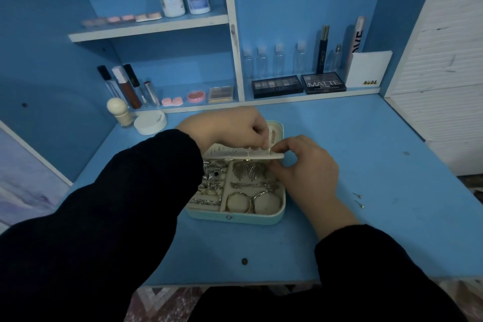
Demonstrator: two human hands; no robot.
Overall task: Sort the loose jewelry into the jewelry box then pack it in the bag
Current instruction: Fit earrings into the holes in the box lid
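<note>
The left grip [230, 128] pinches a stud [269, 151] at the earring panel [235, 155]; the right grip [300, 162] pinches the panel's end. The open jewelry box [235, 217] on the counter [366, 138] is mostly filled. Two loose earrings [357, 195] lie outside it, and packing is pending.

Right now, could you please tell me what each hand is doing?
Left hand: closed, apparently pinching a stud at the earring panel.
Right hand: closed, pinching the panel's right end.
</note>
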